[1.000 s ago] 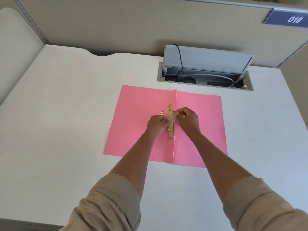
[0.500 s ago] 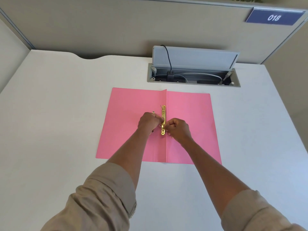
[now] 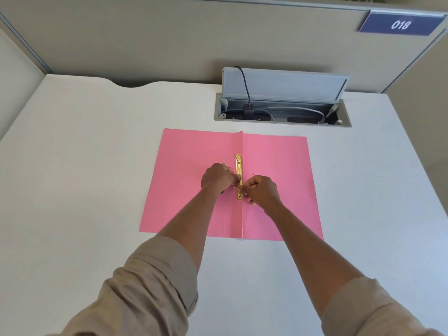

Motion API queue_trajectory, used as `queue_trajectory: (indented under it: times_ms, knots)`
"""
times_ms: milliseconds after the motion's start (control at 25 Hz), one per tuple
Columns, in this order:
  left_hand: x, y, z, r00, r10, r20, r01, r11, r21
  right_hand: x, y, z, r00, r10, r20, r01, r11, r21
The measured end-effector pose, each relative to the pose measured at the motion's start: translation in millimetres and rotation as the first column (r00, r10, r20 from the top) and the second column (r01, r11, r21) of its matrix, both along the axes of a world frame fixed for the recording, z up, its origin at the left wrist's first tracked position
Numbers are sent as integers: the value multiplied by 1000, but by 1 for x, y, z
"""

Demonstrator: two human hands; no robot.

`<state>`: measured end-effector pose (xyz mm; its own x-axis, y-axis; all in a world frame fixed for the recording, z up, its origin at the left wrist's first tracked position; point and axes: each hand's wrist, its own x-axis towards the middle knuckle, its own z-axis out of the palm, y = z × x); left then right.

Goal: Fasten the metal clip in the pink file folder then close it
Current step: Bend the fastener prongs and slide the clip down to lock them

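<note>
Head view: pink file folder (image 3: 194,180) lies open flat on the white worktop (image 3: 84,166), spine fold running away from the person.

Left to right. Left hand (image 3: 218,178) sits on the left flap beside the fold, fingers curled shut, tips pressed on the middle of the metal clip (image 3: 239,175), the brass strip lying along the fold. A small bit of metal pokes out behind the knuckles; cannot tell what it is. Right hand (image 3: 261,191) is just right of the fold, fingers pinched together at the strip's lower end, seemingly on a thin prong, too small to confirm.

Change: a second ago the right hand worked near the strip's middle, slightly higher; now it has dropped to the lower end, and the left hand has closed in onto the strip. Likely the lower prong is being secured. Upper prong looks raised, so fastening seems unfinished; folder not yet closed.
</note>
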<state>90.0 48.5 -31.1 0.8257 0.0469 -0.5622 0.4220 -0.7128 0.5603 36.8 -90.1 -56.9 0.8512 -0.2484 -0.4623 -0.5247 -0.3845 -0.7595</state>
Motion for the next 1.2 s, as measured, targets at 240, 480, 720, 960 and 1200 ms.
queue_trajectory:
  times_ms: [240,480,720,960,1200]
  knots:
    - [0,-2,0,998,-50,42,49,998,41,2,-3,-2,999,-31,-39,33,998,61]
    - [-1,-5,-1,995,-73,74,67,994,87,2,-9,-4,988,-131,-86,143,976,162]
    - [-4,-8,-4,981,-112,157,85,982,168,16,-12,5,991,-129,-20,130,988,80]
    - [-6,-8,-10,968,-124,219,79,976,202,58,-11,23,975,70,209,-44,991,-126]
    - [-8,-9,-15,959,-132,251,79,974,212,79,-6,22,962,179,208,-122,958,-260]
